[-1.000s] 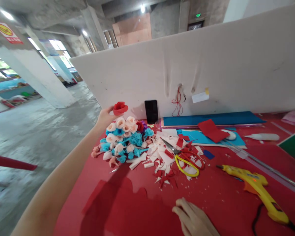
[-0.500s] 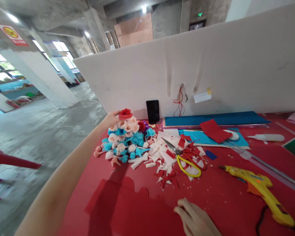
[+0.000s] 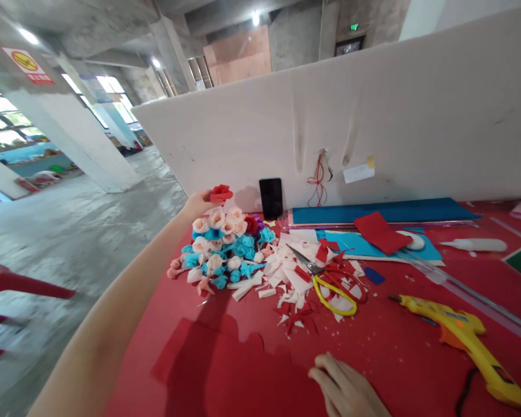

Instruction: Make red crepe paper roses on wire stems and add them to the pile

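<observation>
At the far left of the table, my left hand (image 3: 198, 202) is closed on a red paper flower (image 3: 221, 194). It holds the flower just above the back of a heap of pink, blue and white paper flowers (image 3: 217, 218). The flower's lower part is hidden by my fingers. My right hand (image 3: 345, 385) rests at the front of the red table (image 3: 260, 359), its fingers loosely bent and nothing visible in them. Scissors with yellow handles (image 3: 330, 295) lie on white and red paper scraps (image 3: 289, 266), beyond my right hand.
A yellow glue gun (image 3: 460, 330) lies at the right with its cord. Behind it are a white bottle (image 3: 480, 245), red paper (image 3: 380, 231) and blue sheets (image 3: 382, 210). A black phone (image 3: 271, 198) leans on the white partition (image 3: 234, 139). A red chair (image 3: 21, 284) stands left.
My left hand has lifted the red flower slightly off the heap, and the flower has tilted. The right hand has stayed in place.
</observation>
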{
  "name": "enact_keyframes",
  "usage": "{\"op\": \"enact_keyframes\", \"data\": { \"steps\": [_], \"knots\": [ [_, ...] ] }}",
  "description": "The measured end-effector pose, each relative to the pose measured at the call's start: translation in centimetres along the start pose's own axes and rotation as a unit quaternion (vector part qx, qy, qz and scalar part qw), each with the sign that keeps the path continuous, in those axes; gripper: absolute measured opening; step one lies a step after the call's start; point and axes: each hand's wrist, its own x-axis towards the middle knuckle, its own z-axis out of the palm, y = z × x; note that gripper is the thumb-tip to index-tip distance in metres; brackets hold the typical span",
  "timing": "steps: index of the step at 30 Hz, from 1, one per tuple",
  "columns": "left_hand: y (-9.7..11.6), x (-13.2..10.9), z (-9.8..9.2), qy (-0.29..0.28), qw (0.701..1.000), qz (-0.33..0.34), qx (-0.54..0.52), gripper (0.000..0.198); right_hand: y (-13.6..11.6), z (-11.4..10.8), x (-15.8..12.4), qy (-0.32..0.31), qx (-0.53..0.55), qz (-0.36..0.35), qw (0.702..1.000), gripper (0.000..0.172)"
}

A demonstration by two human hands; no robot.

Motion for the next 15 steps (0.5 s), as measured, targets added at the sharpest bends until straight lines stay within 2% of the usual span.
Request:
{"op": "enact_keyframes", "data": {
  "steps": [4,11,15],
  "knots": [
    [1.3,-0.3,-0.6,0.019,1.000,0.024,-0.006,0.031,0.0,0.2,0.0,-0.004,-0.004,-0.010,1.000,0.039],
    [3.0,-1.4,-1.1,0.097,0.991,0.095,-0.020,0.030,0.4,-0.1,0.0,-0.016,-0.019,-0.034,0.999,0.037],
    [4.7,-3.8,-0.8,0.148,0.975,0.166,-0.030,0.031,0.2,-0.4,0.2,-0.001,-0.026,-0.040,0.999,0.036]
  ]
}}
